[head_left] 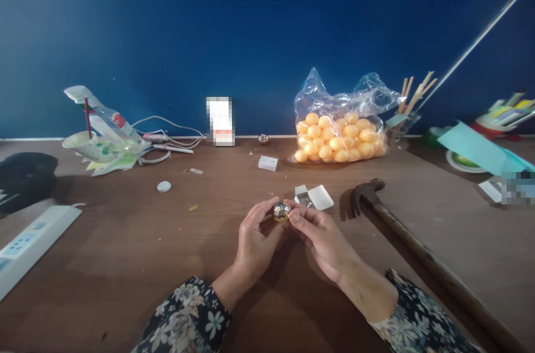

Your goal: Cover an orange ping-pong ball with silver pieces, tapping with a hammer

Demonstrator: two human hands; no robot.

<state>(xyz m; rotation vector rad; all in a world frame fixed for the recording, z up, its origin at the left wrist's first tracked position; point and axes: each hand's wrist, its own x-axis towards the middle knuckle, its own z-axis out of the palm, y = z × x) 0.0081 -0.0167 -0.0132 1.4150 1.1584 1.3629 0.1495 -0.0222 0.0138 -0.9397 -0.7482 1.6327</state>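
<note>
My left hand (256,239) is closed round a small shiny ball (282,211). Rounded metal heads that look like thumbtacks cover its upper part, and a yellowish patch shows low on it. At the ball's right side, my right hand (320,233) has thumb and forefinger pinched together; whatever is between them is too small to make out. Just behind the right hand lies an opened small white box (320,197) with tiny shiny metal pieces in it, partly hidden by the fingers.
A claw hammer (412,241) lies at the right. Toward the wall are a clear bag of yellow-orange balls (336,138), a closed small box (268,163), another shiny ball (263,139) and a phone (220,122). A white cap (164,186) and power strip (35,244) are leftward.
</note>
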